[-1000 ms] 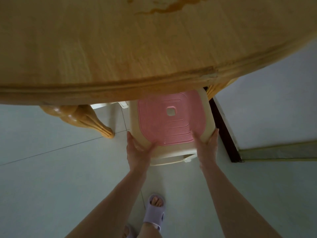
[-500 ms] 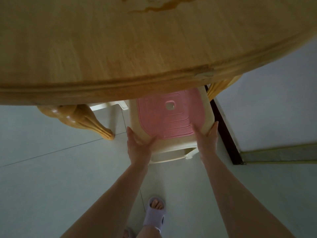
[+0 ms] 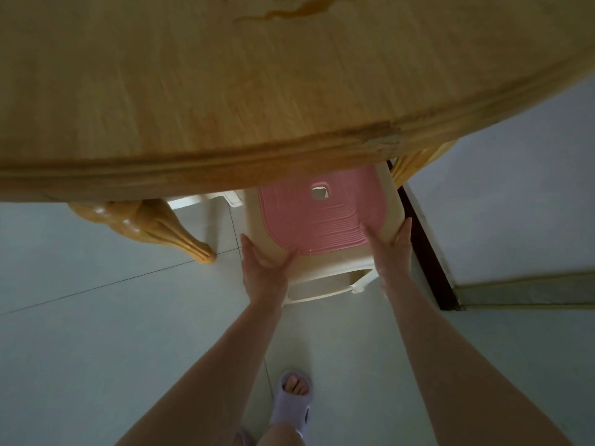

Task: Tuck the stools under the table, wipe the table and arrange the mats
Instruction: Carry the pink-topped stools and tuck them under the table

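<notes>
Pale floor tiles (image 3: 96, 349) fill the lower half of my view, and the big round wooden table (image 3: 193, 107) arches across the top with a brown spill (image 3: 289, 11) near its far edge. Over on the left I've got a carved table leg (image 3: 154, 223) planted on the tiles, glossy and curved. Moving in, my left hand (image 3: 262, 272) is on the near left corner of the stool (image 3: 322, 220), fingers spread along the cream side and thumb pressed onto the seat edge, a wrapped grip on that corner. The stool itself sits partly under the table rim, its pink ribbed seat pad and the square hole in the middle showing, the near edge poking out toward me (a white bit of another stool (image 3: 206, 201) peeks just behind it, left). Now my right hand (image 3: 391, 249) clasps the near right corner, thumb lying on the pink pad, fingers curled round the cream side. Further right, a dark baseboard strip (image 3: 425, 249) runs along the wall. Down at the bottom, a lilac slipper (image 3: 293, 403) on my foot.
</notes>
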Tool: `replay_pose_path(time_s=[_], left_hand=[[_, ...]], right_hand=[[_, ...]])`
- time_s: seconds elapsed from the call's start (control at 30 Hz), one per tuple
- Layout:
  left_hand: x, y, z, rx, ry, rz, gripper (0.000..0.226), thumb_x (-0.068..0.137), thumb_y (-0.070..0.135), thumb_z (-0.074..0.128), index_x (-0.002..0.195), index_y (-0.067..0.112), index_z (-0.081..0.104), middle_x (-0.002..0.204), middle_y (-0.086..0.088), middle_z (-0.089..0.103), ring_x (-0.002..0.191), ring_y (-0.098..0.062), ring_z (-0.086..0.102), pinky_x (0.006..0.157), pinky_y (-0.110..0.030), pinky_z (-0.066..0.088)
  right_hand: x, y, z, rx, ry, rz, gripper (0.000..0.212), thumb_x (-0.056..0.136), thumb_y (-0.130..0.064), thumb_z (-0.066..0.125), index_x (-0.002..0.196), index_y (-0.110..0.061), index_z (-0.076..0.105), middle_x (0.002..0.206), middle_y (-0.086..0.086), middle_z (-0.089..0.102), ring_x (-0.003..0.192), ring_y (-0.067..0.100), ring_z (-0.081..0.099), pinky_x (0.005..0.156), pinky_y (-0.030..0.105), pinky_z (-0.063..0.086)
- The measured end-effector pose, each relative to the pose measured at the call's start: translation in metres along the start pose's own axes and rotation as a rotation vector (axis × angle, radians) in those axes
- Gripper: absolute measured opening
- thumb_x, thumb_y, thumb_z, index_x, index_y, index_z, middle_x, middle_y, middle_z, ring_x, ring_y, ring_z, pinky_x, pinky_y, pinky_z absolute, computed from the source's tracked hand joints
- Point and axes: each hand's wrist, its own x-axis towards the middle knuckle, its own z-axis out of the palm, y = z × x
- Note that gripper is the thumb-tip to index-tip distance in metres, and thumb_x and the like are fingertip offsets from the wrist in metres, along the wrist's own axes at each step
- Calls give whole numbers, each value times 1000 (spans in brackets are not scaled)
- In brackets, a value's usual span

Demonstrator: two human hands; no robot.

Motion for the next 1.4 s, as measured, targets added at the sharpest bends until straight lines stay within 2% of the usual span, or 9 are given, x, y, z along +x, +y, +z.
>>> replay_pose_path(time_s=[0.37, 0.5, 0.7, 0.8, 0.93, 1.17, 1.27, 1.33, 1.4], left_hand=[[-2, 3, -3, 37, -24, -10, 113, 63, 48, 82, 150, 33, 12, 147, -1, 39, 132, -26, 40, 109, -46, 33], [-5, 2, -12, 63, -53, 9, 114, 64, 49, 81, 151, 30, 9, 152, 0, 33, 137, -26, 34, 111, -49, 30], [-27, 22, -36, 16, -97, -13, 105, 69, 44, 79, 150, 32, 14, 151, -2, 34, 137, -25, 34, 111, -47, 29], [-43, 35, -58, -2, -122, -14, 102, 70, 43, 79, 150, 33, 16, 150, -1, 34, 137, -23, 33, 111, -44, 29], [-62, 51, -94, -42, -156, -26, 101, 69, 41, 80, 149, 33, 18, 150, -2, 36, 134, -23, 39, 111, -43, 30], [-95, 79, -186, -22, -268, 3, 98, 68, 43, 80, 148, 31, 25, 146, -5, 41, 130, -25, 44, 108, -40, 35], [-109, 95, -236, -37, -320, 19, 92, 69, 39, 81, 146, 28, 31, 144, -4, 43, 129, -23, 45, 103, -33, 38], [-120, 108, -269, -93, -346, 35, 81, 76, 29, 78, 144, 24, 34, 136, -1, 48, 126, -22, 46, 91, -18, 41], [-130, 126, -307, -146, -374, 30, 76, 77, 24, 78, 142, 24, 38, 131, 0, 50, 124, -22, 48, 90, -20, 45]], right_hand=[[-5, -9, -5, -32, 0, -19, 102, 75, -44, 75, 151, -20, 11, 145, 9, 34, 130, 29, 37, 102, 42, 35], [-18, -10, -5, -24, 4, -31, 102, 76, -47, 73, 152, -23, 10, 152, 6, 29, 137, 26, 33, 107, 43, 30], [-54, -26, -19, 68, 16, -8, 85, 81, -42, 70, 150, -24, 24, 153, 2, 32, 140, 22, 30, 111, 39, 25], [-82, -42, -25, 70, 2, 7, 76, 82, -42, 69, 147, -22, 34, 149, 5, 39, 136, 21, 36, 105, 31, 28], [-130, -68, -32, 112, 4, 27, 66, 85, -35, 68, 142, -18, 41, 146, 7, 43, 132, 20, 41, 92, 22, 29], [-234, -120, -19, 181, 50, 4, 60, 85, -34, 68, 139, -16, 48, 139, 3, 51, 118, 12, 49, 93, 24, 33], [-287, -144, -8, 189, 80, -11, 58, 86, -35, 67, 137, -15, 50, 133, 2, 55, 117, 15, 53, 102, 32, 40], [-318, -161, -1, 194, 93, -32, 52, 86, -34, 67, 132, -14, 54, 127, 1, 59, 110, 13, 55, 97, 32, 42], [-352, -183, 7, 211, 105, -37, 43, 87, -31, 66, 126, -14, 58, 121, 0, 61, 103, 10, 55, 88, 26, 39]])
